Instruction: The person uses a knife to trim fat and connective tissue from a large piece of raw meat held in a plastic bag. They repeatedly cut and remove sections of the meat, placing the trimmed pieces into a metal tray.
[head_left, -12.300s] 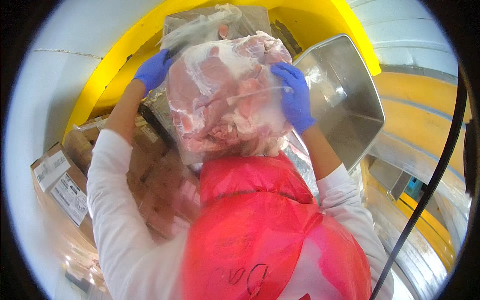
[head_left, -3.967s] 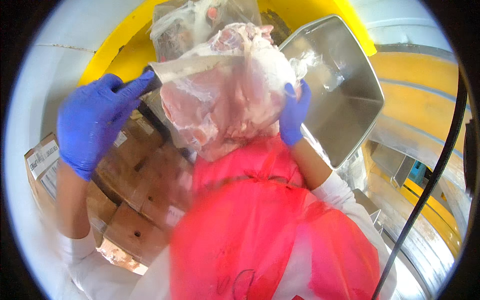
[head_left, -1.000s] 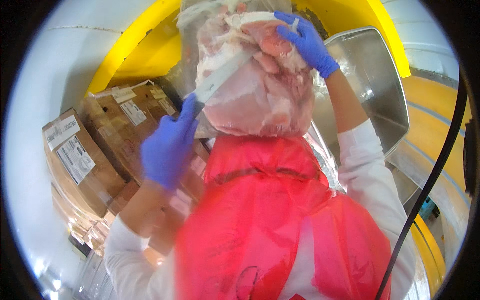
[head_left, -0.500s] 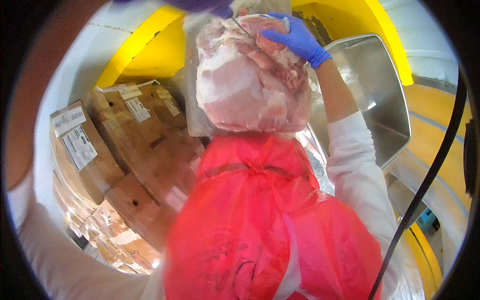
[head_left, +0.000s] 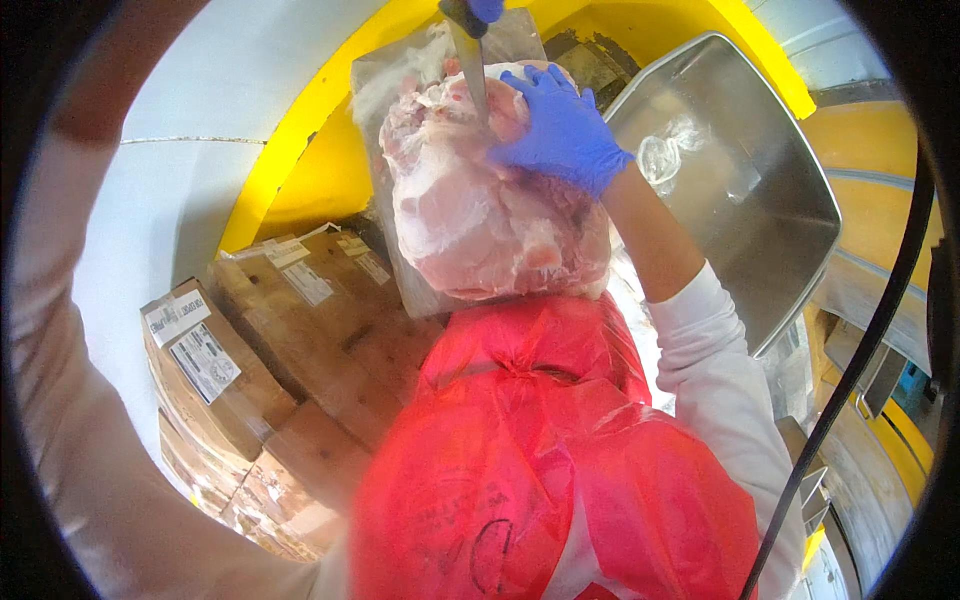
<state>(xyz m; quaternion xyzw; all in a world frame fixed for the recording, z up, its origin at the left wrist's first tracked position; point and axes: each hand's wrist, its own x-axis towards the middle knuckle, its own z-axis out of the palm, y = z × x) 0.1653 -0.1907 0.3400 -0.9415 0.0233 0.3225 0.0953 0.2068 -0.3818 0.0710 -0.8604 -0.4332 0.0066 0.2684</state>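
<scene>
A large slab of raw pink meat (head_left: 480,230) with white fat rests on clear plastic (head_left: 375,80) atop a block-like support, just beyond my red apron (head_left: 540,450). My left hand (head_left: 483,10), blue-gloved, is partly cut off at the top edge, closed on the dark handle of a knife (head_left: 470,70); the blade points down at the upper part of the meat, its tip touching or entering it. My right hand (head_left: 555,130), also gloved, lies on the meat's upper right with fingers spread, right of the blade.
A stainless steel bin (head_left: 750,230) with crumpled clear plastic (head_left: 665,155) stands at the right. Stacked cardboard boxes (head_left: 300,350) fill the lower left. A yellow rim (head_left: 280,160) arcs behind the meat; yellow slatted panels (head_left: 860,150) and a black cable (head_left: 870,350) are at the far right.
The knife went from slanting in from lower left to pointing down from the top, as my left arm swung up. My right hand slid slightly lower and now spreads flatter on the meat.
</scene>
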